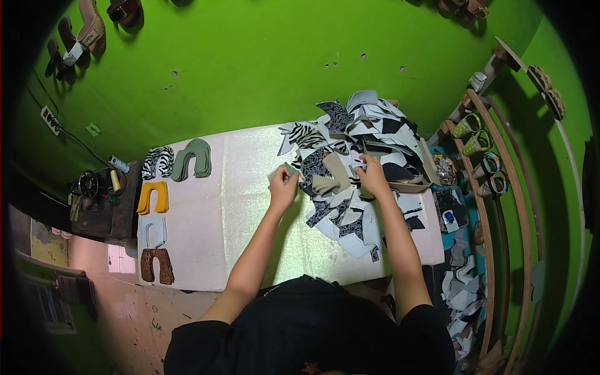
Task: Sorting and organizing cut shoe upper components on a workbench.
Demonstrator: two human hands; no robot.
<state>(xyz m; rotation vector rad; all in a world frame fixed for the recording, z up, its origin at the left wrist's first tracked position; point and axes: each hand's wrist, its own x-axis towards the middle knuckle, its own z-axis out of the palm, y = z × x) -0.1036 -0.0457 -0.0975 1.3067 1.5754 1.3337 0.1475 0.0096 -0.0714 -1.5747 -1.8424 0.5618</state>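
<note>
My left hand (283,187) is closed in a pinch on a small grey-green piece of sheet material (290,167), at the left edge of a scrap pile. My right hand (373,176) reaches into the pile, fingers bent together; what they grip is too small to make out. Between the hands lie beige-grey offcuts (336,170), one of them curled. Around them spreads a loose heap of scraps (352,245) in white, black, grey and dark patterned material. Zebra-striped pieces (306,136) lie at the heap's far left.
On the table's (194,225) left side sit U-shaped cut pieces: zebra (157,162), green (192,159), yellow (152,197), pale grey (152,231) and leopard (156,266). A shallow box (412,186) holds scraps at right. A wooden rack (500,206) carries sandals. More scraps (461,290) lie below right.
</note>
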